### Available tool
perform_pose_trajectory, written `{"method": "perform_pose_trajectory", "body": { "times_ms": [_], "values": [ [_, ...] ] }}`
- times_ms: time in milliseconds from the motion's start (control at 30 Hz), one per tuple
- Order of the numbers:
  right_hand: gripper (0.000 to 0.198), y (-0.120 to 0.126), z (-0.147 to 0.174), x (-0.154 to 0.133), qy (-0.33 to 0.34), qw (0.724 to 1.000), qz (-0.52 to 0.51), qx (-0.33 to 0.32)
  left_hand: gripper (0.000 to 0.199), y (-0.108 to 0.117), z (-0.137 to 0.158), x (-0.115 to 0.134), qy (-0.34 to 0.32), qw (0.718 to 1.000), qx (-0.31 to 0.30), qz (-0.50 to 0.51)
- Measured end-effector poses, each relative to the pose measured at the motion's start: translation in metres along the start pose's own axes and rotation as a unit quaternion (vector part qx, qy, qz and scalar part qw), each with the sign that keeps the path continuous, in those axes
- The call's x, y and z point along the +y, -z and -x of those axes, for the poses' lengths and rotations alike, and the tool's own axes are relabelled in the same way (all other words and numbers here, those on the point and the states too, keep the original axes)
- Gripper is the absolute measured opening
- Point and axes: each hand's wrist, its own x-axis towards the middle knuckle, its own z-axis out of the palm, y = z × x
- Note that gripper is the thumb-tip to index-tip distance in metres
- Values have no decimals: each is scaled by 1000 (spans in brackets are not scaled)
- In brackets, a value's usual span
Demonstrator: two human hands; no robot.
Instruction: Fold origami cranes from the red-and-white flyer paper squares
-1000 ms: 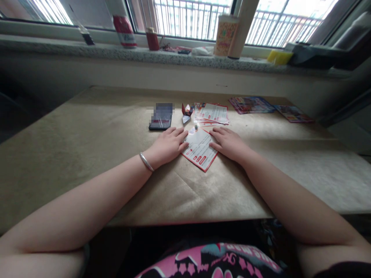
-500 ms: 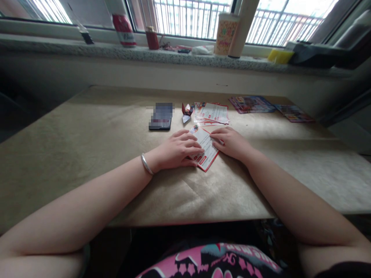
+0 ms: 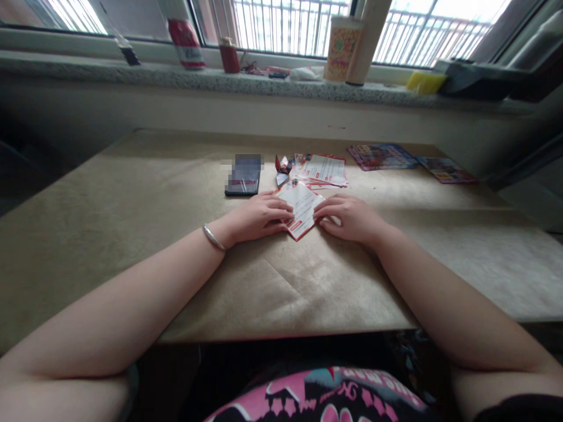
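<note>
A white printed sheet of paper (image 3: pixel 302 206) with red edges lies turned like a diamond on the table, one corner pointing toward me. My left hand (image 3: pixel 265 215) holds its left side, fingers over the print and thumb low by the edge. At the right corner, the fingers of my right hand (image 3: pixel 347 215) are bent onto the paper, the thumb a little below them. Just beyond the sheet stands a small folded paper piece (image 3: pixel 282 170) in dark red and white. Beside that lies a loose stack of similar printed sheets (image 3: pixel 324 169).
A dark phone (image 3: pixel 245 176), partly blurred out, lies left of the folded piece. Colourful cards (image 3: pixel 382 157) are spread at the back right of the beige table (image 3: pixel 220 299). On the windowsill stand a red can (image 3: pixel 185 44), a patterned cup (image 3: pixel 341 50) and a yellow object (image 3: pixel 426 82).
The paper has turned to a more even diamond and shifted slightly left and away from me. My left hand has moved back left with it, uncovering more print; my right hand has shifted slightly left.
</note>
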Motion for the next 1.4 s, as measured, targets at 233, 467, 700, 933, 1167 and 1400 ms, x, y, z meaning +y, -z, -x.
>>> {"method": "perform_pose_trajectory", "body": {
  "times_ms": [233, 467, 700, 933, 1167, 1400],
  "values": [
    [25, -1, 0, 9, 16, 997, 77, 0, 24, 2, -2, 7, -34, 999, 10, 20],
    [25, 0, -5, 3, 46, 982, 184, 7, 26, 2, -4, 10, -37, 999, 2, 26],
    [26, -10, -10, -4, 33, 975, 219, 8, 27, -1, -5, 11, -19, 1000, -3, 19],
    [26, -9, -8, -9, -2, 986, 168, 6, 53, 3, 0, 11, 23, 998, -60, 12],
    [27, -9, -8, -9, -23, 993, 119, 11, 44, 3, -1, 14, 38, 998, -56, 1],
    [26, -11, -8, -10, -14, 996, 89, 9, 32, 1, -1, 16, 34, 999, -16, -15]
  ]
}}
